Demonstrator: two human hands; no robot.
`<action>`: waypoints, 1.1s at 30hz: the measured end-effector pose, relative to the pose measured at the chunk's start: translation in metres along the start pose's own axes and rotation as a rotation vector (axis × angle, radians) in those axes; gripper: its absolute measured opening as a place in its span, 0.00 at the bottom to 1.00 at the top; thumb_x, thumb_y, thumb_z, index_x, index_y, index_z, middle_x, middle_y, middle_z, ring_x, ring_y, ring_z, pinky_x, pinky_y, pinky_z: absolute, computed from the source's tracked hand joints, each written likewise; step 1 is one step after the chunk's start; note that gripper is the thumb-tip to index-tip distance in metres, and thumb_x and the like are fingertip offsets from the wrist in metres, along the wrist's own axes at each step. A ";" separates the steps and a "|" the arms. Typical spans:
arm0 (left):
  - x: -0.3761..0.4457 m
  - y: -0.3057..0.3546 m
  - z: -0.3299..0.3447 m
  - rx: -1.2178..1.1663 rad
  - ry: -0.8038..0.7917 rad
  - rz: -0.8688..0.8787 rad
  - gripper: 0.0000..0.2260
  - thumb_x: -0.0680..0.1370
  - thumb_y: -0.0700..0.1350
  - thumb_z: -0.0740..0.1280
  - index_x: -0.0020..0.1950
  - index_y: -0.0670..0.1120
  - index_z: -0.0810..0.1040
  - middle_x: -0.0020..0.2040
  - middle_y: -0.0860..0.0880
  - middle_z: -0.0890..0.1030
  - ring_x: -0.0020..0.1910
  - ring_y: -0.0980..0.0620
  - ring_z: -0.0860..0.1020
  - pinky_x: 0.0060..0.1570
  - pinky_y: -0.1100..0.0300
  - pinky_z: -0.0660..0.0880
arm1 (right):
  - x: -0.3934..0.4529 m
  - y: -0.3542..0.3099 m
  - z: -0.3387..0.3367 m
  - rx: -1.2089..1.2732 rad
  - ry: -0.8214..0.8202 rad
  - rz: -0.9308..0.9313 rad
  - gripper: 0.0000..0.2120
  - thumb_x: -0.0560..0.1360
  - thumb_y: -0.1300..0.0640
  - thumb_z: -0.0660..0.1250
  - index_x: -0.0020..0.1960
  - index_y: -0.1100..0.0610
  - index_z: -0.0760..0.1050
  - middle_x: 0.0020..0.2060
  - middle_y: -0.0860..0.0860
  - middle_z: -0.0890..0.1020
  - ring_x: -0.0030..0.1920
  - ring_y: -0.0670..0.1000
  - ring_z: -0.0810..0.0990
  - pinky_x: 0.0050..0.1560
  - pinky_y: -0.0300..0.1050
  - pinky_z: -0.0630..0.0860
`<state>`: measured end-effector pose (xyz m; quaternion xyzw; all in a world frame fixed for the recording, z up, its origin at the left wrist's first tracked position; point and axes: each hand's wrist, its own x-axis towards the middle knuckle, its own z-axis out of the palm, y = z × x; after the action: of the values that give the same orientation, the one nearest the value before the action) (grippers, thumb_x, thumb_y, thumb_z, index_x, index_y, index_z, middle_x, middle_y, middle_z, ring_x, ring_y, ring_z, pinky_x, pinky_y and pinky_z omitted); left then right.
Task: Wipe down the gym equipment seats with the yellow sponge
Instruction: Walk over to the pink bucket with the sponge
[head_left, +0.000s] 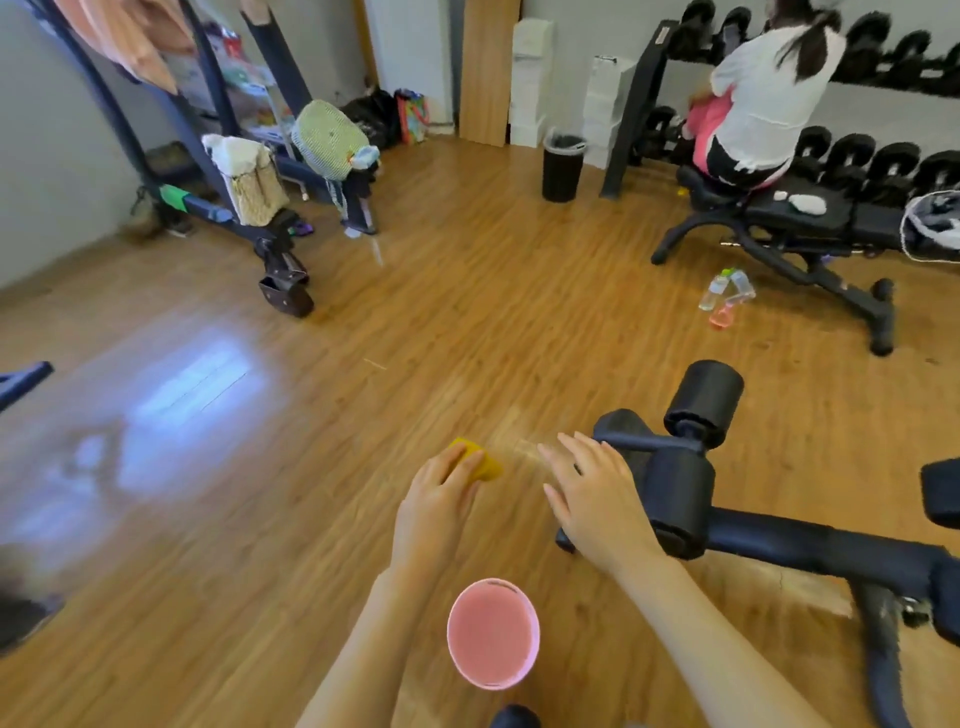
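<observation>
The left hand (441, 499) grips the yellow sponge (480, 462) with curled fingers, held above the wooden floor (363, 322) near centre. The right hand (592, 493) is spread open, holding nothing, just beside a black foam roller (675, 499) of the near bench. A pink bucket (492, 634) sits below the hands.

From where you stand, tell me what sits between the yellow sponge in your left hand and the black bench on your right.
The open right hand hangs between the yellow sponge, gripped by the left hand, and the black foam roller pads at the bench's near end. Nothing else visibly blocks it; the pink round basin sits lower, nearer the camera.
</observation>
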<state>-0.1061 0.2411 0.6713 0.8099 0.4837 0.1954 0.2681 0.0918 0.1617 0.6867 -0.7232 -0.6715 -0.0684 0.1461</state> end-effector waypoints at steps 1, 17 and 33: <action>0.005 -0.002 0.006 0.011 0.035 -0.020 0.19 0.82 0.51 0.57 0.73 0.56 0.68 0.75 0.54 0.64 0.74 0.52 0.62 0.67 0.63 0.56 | 0.012 0.005 0.006 0.016 0.005 -0.055 0.22 0.74 0.53 0.71 0.66 0.55 0.75 0.62 0.57 0.78 0.64 0.59 0.75 0.63 0.58 0.72; -0.072 0.112 0.118 0.236 0.802 -0.514 0.16 0.74 0.35 0.71 0.62 0.41 0.79 0.61 0.43 0.78 0.59 0.47 0.76 0.63 0.64 0.67 | 0.045 0.089 0.053 0.382 -0.129 -0.657 0.23 0.70 0.57 0.75 0.63 0.59 0.77 0.60 0.61 0.79 0.61 0.63 0.77 0.61 0.63 0.72; -0.124 0.136 0.216 0.235 0.863 -0.714 0.15 0.80 0.45 0.61 0.66 0.45 0.77 0.67 0.45 0.75 0.64 0.46 0.75 0.64 0.60 0.69 | -0.016 0.125 0.094 0.465 -0.315 -0.770 0.22 0.69 0.59 0.75 0.62 0.60 0.77 0.59 0.61 0.79 0.61 0.63 0.77 0.60 0.63 0.73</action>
<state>0.0542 0.0253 0.5811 0.4674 0.8116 0.3506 0.0038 0.2049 0.1680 0.5776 -0.3715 -0.9021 0.1453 0.1644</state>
